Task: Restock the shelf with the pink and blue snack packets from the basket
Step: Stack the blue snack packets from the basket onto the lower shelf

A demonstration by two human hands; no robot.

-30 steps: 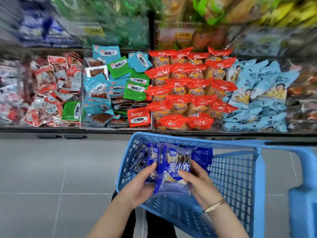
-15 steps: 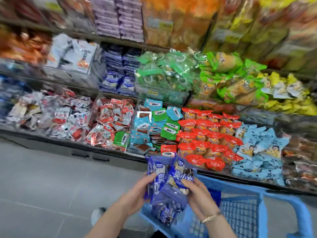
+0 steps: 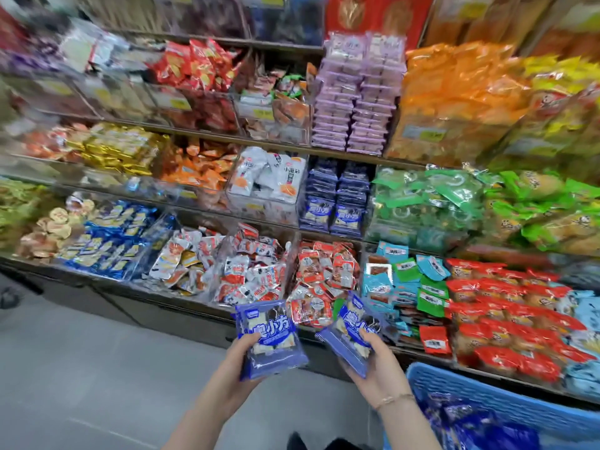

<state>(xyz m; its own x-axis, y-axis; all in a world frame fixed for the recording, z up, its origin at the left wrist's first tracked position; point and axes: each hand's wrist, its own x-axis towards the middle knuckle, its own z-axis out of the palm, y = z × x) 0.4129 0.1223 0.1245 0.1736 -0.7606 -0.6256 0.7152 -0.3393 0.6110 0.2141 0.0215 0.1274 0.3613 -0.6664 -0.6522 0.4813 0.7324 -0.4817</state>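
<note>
My left hand [image 3: 237, 358] holds a stack of blue snack packets [image 3: 269, 339] from below, thumb curled over the packets' left edge. My right hand [image 3: 373, 362] grips a second stack of blue packets [image 3: 350, 332], tilted to the right. Both stacks hang in front of the lowest shelf. Matching blue packets [image 3: 334, 203] stand in two stacks on the middle shelf, above and between my hands. Pink packets [image 3: 354, 102] fill the shelf above those. The blue basket [image 3: 470, 388] sits at the lower right with more blue packets [image 3: 470, 420] inside.
The shelves are crowded with snacks in clear bins: white and red packets [image 3: 250, 274] straight ahead, red packets [image 3: 506, 319] at the right, green packets [image 3: 431, 196] beside the blue stacks. Grey floor [image 3: 81, 368] spreads to the left.
Both hands have lifted out of the basket and split the bundle into one stack per hand. The view has swung up and left, showing the upper shelves.
</note>
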